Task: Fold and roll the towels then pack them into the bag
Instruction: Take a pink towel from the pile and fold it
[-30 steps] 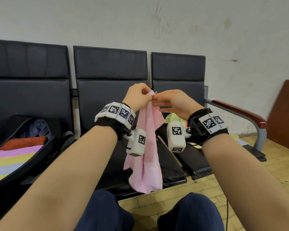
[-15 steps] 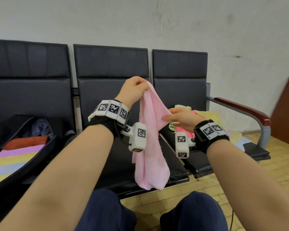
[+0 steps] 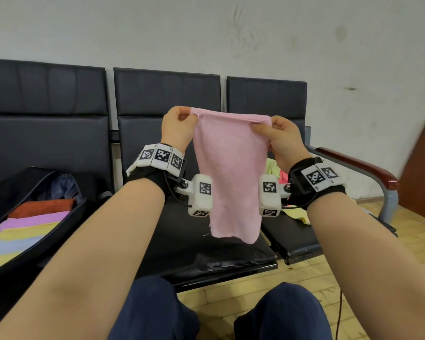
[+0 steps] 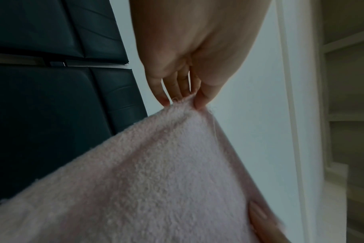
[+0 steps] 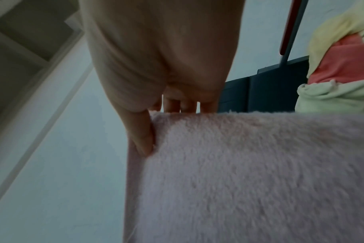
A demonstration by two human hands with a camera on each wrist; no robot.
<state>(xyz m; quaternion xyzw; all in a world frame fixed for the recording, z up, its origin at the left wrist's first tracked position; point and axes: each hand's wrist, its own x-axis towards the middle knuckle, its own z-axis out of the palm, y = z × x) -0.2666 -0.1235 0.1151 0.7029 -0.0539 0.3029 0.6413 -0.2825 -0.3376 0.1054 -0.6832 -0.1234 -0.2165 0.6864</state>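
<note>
Black bench seats (image 3: 167, 94) behind. L hand (image 3: 177, 126) & R hand (image 3: 279, 136) each pinch pink towel (image 3: 231, 173) top corners; it hangs spread btwn them.

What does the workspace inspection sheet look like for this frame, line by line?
Surface: black bench seat in front of the person, bare where visible.
Job's things: pink towel hangs spread in the air; open black bag on the left seat holds rolled towels in a row.
Clutter: loose towel pile on the right seat, mostly hidden.
Hands: left hand and right hand each pinch a top corner of the pink towel.
Cables: thin black cable by the right knee.
Surroundings: white wall, wooden floor, brown board against the wall.
</note>
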